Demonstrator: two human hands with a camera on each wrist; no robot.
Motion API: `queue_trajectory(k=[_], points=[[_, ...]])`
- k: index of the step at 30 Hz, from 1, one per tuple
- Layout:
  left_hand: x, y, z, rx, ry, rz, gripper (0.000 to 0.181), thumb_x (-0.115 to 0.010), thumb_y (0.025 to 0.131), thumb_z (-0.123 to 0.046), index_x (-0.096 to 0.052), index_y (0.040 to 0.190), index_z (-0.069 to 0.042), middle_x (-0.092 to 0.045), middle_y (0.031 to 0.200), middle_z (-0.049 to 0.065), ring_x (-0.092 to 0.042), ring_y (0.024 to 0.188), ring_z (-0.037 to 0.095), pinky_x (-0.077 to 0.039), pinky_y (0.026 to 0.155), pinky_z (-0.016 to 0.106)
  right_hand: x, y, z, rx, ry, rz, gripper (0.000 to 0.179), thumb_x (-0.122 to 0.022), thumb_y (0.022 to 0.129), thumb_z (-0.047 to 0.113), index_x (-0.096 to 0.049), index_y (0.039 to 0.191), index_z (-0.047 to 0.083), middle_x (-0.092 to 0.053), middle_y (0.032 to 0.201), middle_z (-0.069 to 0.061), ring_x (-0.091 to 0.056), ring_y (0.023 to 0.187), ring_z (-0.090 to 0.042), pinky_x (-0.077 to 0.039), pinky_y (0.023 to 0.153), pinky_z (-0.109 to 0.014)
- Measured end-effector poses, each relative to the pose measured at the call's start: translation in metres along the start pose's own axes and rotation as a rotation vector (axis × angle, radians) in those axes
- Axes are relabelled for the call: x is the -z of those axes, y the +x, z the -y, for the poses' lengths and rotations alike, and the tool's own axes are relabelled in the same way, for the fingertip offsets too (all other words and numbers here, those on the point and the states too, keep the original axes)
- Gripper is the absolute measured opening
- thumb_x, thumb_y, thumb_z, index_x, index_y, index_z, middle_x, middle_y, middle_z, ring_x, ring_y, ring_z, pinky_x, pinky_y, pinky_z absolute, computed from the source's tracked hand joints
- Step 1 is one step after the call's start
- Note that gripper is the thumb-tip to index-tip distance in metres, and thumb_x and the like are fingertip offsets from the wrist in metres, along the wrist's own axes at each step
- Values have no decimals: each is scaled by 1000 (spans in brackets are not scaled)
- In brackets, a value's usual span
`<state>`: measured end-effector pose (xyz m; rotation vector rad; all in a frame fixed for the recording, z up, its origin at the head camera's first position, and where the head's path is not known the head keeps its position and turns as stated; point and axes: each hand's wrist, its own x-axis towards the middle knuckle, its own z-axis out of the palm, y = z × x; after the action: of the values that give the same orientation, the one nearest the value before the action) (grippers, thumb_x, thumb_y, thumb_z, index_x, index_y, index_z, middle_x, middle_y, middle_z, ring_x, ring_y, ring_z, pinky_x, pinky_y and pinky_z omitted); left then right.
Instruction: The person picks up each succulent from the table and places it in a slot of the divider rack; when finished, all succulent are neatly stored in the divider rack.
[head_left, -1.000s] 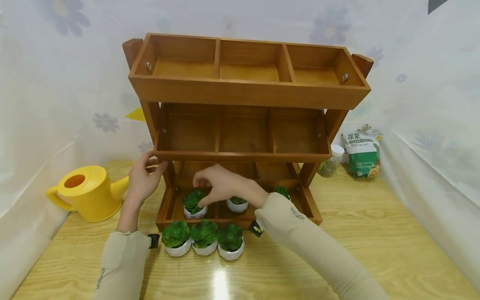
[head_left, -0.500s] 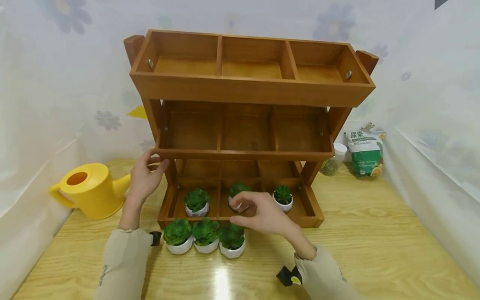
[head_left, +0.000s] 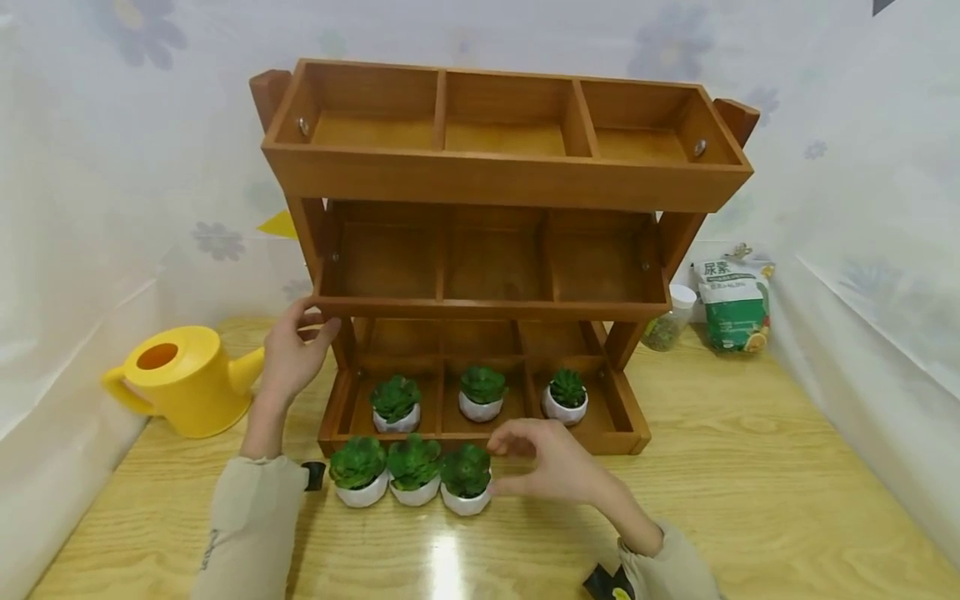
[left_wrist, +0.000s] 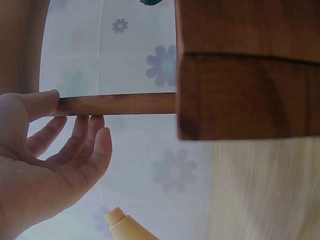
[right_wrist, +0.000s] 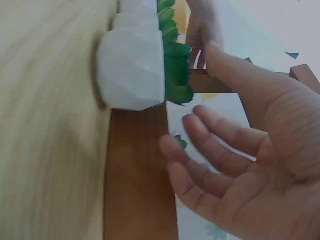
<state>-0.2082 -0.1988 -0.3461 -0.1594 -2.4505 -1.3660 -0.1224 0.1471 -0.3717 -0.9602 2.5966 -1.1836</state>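
Observation:
A three-tier wooden plant stand point(head_left: 510, 182) rises in the head view. My left hand point(head_left: 294, 354) holds its middle tier at the left end; the left wrist view has the thumb above and fingertips beneath a wooden bar point(left_wrist: 120, 104). Three succulents in white pots stand in a row before the stand: left point(head_left: 360, 471), middle point(head_left: 415, 468) and right point(head_left: 467, 477). Beside the right one is my right hand point(head_left: 553, 462), fingers spread from the thumb and nothing between them. The bottom tier bears three more potted succulents, one per compartment: left point(head_left: 396, 402), centre point(head_left: 482, 392), right point(head_left: 566, 396).
A yellow watering can point(head_left: 183, 379) stands left of the stand, its spout close to my left wrist. Behind the stand's right side are a white-lidded jar point(head_left: 670, 321) and a green-and-white bag point(head_left: 735, 307). Patterned white sheeting point(head_left: 847, 208) encloses the wooden table point(head_left: 757, 467).
My right hand has drawn back from the left plant in the bottom tier, moving right and toward me to the front row's right plant. My left hand stays on the stand.

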Motion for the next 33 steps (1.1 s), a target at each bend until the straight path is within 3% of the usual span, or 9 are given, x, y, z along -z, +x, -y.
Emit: queue_trajectory(k=[6,10,18,26,33], points=[[-2,0,-1,-4,-1,-13,42,-54,98,-20,-48,134,1,-57,119,31,-57,105,47,-46,91,59,-2,-5,-3,-91,-59,130,57,-87,69,30,-65,113,1,-68,104,-9,-65,92,-25,-54,80,-34],[-2,0,-1,1,-3,-5,43,-54,98,-20,-48,135,1,-56,120,30,-56,106,47,-46,91,58,-12,-3,-3,-84,-60,174,68,-87,70,30,-59,125,0,-66,115,-9,-63,100,-23,-52,86,-34],[-1,0,-1,10,2,-9,42,-54,98,-20,-48,135,0,-56,120,30,-56,106,47,-46,91,58,-32,0,-2,-64,-74,79,60,-89,66,29,-58,114,11,-65,105,4,-60,98,-12,-50,88,-32],[-1,1,0,-19,3,-31,41,-56,97,-19,-51,133,1,-58,119,29,-58,106,44,-46,92,56,-42,2,-1,18,-14,59,61,-88,67,24,-57,118,14,-63,108,11,-58,99,-5,-51,87,-30],[1,0,1,-6,-23,-16,44,-56,97,-21,-50,136,-1,-57,123,27,-55,112,42,-45,93,55,-43,2,0,-2,7,47,58,-89,66,21,-58,114,17,-63,104,13,-59,95,-5,-50,84,-26]])
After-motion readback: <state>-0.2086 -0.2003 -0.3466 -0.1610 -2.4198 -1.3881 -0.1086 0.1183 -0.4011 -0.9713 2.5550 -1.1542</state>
